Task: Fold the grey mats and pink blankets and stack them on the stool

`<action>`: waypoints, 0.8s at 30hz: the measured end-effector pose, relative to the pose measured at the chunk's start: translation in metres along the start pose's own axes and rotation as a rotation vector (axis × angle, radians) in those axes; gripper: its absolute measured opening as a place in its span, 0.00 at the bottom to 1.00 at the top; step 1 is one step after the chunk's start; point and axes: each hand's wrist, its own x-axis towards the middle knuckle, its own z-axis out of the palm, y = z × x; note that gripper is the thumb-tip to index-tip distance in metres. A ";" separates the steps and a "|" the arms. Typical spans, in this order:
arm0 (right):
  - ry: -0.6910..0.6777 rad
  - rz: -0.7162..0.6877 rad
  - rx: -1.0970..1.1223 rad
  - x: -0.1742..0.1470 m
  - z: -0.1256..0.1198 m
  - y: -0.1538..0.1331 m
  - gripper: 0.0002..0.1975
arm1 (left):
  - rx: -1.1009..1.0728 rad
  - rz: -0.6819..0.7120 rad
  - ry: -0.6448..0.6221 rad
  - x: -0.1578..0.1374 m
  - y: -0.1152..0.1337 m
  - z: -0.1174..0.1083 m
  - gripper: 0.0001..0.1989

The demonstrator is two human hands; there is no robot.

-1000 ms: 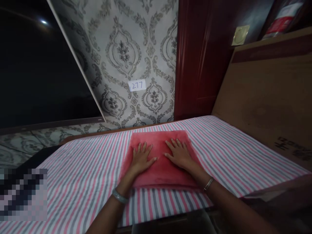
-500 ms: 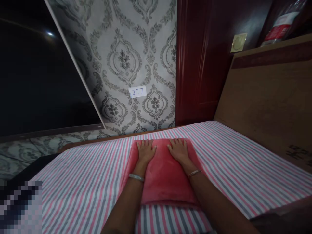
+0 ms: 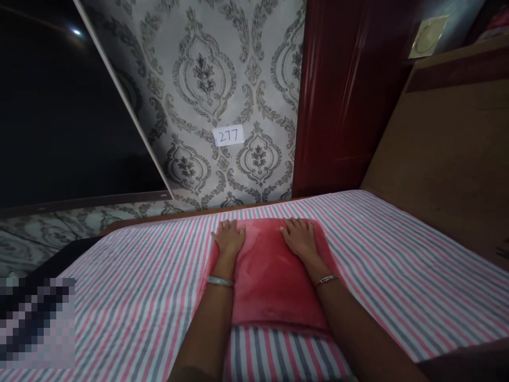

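Observation:
A folded red plush cloth (image 3: 274, 281) lies flat on the striped bedsheet (image 3: 151, 297), its near edge showing a fold. My left hand (image 3: 229, 237) rests palm down on its far left corner, fingers spread, the thumb toward the middle. On the far right part of the cloth, my right hand (image 3: 300, 239) also lies flat with the fingers apart. Neither hand grips anything. A pale bangle (image 3: 221, 281) circles my left wrist, and a thin metal bracelet (image 3: 327, 279) is on my right. My forearms cover parts of the cloth's sides.
Behind the surface is a patterned wall with a paper label (image 3: 228, 136) reading 277. A large dark screen (image 3: 75, 122) stands at left. To the right are a dark red panel (image 3: 338, 106), a wall switch (image 3: 429, 36) and a big cardboard box (image 3: 449, 148).
My hands have slid apart on the cloth, the left one outward to its left edge and the right one slightly right. The camera view has shifted a little downward.

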 end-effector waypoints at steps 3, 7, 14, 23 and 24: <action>0.022 0.007 0.004 -0.001 0.000 0.001 0.26 | -0.078 -0.069 -0.135 0.004 -0.010 -0.003 0.35; 0.005 0.007 -0.020 -0.003 -0.006 -0.004 0.26 | -0.038 -0.046 -0.144 0.003 -0.017 -0.008 0.35; -0.017 0.039 -0.062 -0.016 -0.022 0.013 0.27 | -0.025 0.017 -0.175 0.001 -0.032 -0.015 0.32; -0.139 0.182 0.042 -0.034 -0.019 0.057 0.31 | -0.080 0.017 -0.213 0.003 -0.038 -0.015 0.33; -0.152 0.189 0.047 -0.034 -0.023 0.056 0.31 | -0.080 0.020 -0.230 0.003 -0.038 -0.020 0.33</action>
